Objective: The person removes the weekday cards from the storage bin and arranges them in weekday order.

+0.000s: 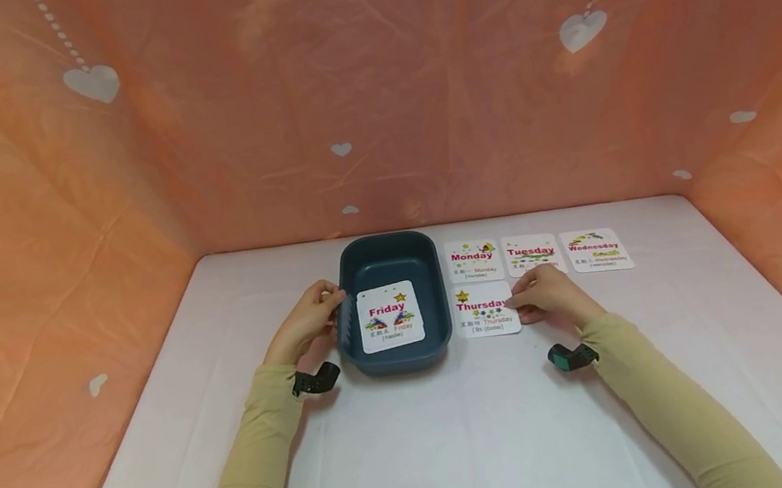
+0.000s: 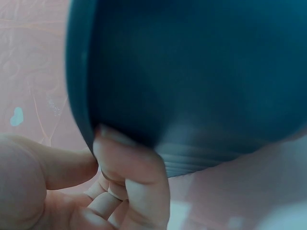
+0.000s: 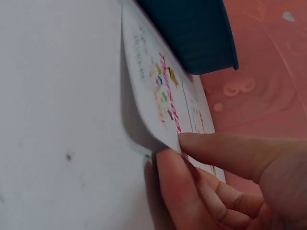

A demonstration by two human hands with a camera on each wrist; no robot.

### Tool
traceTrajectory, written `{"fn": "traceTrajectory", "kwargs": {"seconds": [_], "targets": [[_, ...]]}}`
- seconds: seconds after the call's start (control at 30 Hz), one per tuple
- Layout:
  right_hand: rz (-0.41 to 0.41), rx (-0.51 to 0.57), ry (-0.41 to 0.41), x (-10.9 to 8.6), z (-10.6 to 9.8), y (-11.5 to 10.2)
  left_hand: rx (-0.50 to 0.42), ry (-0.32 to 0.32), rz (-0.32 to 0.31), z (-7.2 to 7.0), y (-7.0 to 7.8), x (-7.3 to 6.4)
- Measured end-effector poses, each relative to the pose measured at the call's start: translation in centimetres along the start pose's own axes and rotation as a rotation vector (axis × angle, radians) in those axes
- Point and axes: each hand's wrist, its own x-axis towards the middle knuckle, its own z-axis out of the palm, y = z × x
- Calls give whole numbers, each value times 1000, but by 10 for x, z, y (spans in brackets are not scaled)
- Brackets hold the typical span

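Note:
A dark blue plastic tray (image 1: 399,362) stands on the white table, and my left hand (image 1: 307,317) pinches its left rim between thumb and finger. In the left wrist view the thumb (image 2: 72,167) lies outside the tray wall (image 2: 79,72). Inside the tray lies the Friday card (image 1: 390,317), face up. My right hand (image 1: 548,292) pinches the right edge of the Thursday card (image 1: 486,310), just right of the tray. The right wrist view shows that card (image 3: 148,81) bent, its held edge raised off the table.
Behind the Thursday card, the Monday card (image 1: 475,262), Tuesday card (image 1: 532,253) and Wednesday card (image 1: 597,250) lie in a row. An orange cloth (image 1: 369,95) with pale hearts surrounds the back and sides of the white table (image 1: 423,458).

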Motion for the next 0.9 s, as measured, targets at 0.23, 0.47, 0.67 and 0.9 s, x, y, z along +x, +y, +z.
{"fn": "traceTrajectory", "kwargs": {"seconds": [0.23, 0.47, 0.67, 0.9], "targets": [[-13, -10, 1, 0, -1, 1, 3, -1, 0, 0, 1, 0], [-23, 16, 3, -3, -8, -7, -25, 2, 13, 0, 0, 1], [-97, 16, 22, -8, -14, -27, -30, 1, 18, 0, -2, 1], [-171, 115, -13, -7, -3, -57, -21, 5, 23, 0, -1, 1]]}}
